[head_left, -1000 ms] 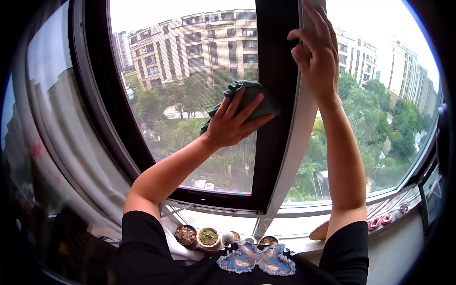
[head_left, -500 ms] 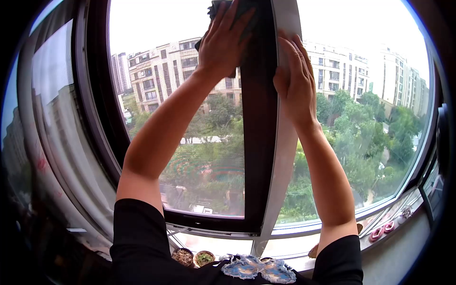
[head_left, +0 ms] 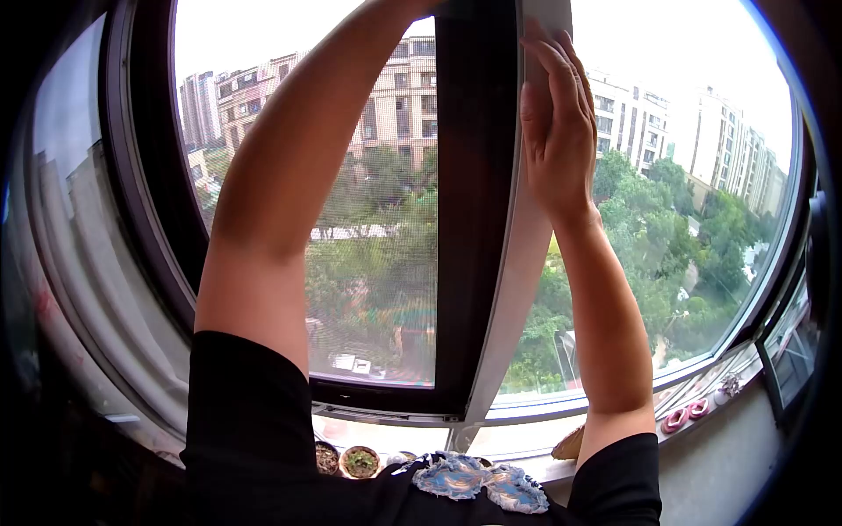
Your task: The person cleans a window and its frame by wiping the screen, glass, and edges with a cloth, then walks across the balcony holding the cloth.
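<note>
My left forearm (head_left: pixel 303 131) stretches up across the screened window, and the hand itself is cut off by the top edge of the view. Whatever it touches there is hidden. My right hand (head_left: pixel 564 131) lies flat with fingers stretched upward against the light grey window post (head_left: pixel 517 254). No object shows in it. Just left of that hand runs the dark window frame (head_left: pixel 478 175), bordering the mesh screen (head_left: pixel 386 228).
A grey-white curtain (head_left: pixel 114 289) hangs at the left. Potted plants (head_left: pixel 360 462) stand on the sill below. Pink shoe-like items (head_left: pixel 684 415) sit on the right ledge. Trees and buildings show through the large glass pane (head_left: pixel 684 237).
My left hand, earlier spread over a dark cloth on the frame, has gone up out of view with the cloth. My right hand has slid slightly upward along the post.
</note>
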Motion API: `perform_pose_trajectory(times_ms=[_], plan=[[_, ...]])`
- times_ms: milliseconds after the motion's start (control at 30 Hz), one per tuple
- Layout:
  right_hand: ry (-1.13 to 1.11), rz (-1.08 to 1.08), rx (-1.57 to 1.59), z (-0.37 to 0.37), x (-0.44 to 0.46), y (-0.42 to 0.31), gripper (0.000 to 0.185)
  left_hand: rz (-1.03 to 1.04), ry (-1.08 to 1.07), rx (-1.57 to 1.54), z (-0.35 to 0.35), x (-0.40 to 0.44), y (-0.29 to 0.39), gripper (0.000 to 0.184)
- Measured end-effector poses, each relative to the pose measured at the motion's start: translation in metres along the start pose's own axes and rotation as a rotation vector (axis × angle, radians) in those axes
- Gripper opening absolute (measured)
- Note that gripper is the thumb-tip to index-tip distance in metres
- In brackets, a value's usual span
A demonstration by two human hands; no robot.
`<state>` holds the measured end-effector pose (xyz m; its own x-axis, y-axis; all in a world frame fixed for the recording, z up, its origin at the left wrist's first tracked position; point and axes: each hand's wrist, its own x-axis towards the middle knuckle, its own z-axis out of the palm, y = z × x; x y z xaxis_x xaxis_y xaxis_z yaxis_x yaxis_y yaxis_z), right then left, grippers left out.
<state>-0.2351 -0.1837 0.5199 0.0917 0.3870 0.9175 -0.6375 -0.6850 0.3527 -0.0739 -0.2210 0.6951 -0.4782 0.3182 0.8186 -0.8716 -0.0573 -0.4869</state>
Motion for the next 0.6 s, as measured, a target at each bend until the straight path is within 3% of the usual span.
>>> perform_pose_trajectory(times_ms=[33,100,167,233,367,433,567,600], plan=[[-0.007,0.006,0.004,0.001,-0.001,0.000,0.033,-0.228,0.024,-0.609,-0.005,-0.016,0.008,0.049],[0.014,0.046,-0.009,0.000,0.003,-0.001,0.029,-0.032,0.186,-0.615,-0.025,-0.047,0.023,0.052],[0.004,0.063,-0.008,-0.003,0.007,-0.008,0.029,-0.112,0.131,-0.637,-0.040,-0.077,0.042,0.056],[0.002,0.054,0.074,-0.003,0.009,-0.011,0.028,-0.247,0.007,-0.906,-0.045,-0.107,0.055,0.058],[0.002,0.010,-0.057,-0.001,0.001,-0.006,0.027,-0.165,0.096,-0.780,-0.078,-0.161,0.090,0.058],[0.006,-0.019,-0.081,0.000,0.001,-0.003,0.027,-0.192,-0.094,-0.688,-0.092,-0.188,0.111,0.056],[0.020,-0.063,-0.056,0.000,0.001,-0.005,0.028,-0.177,-0.259,-0.741,-0.120,-0.235,0.135,0.063],[-0.013,0.060,-0.004,-0.003,0.001,-0.011,0.028,-0.164,-0.288,-0.727,-0.125,-0.248,0.142,0.066]])
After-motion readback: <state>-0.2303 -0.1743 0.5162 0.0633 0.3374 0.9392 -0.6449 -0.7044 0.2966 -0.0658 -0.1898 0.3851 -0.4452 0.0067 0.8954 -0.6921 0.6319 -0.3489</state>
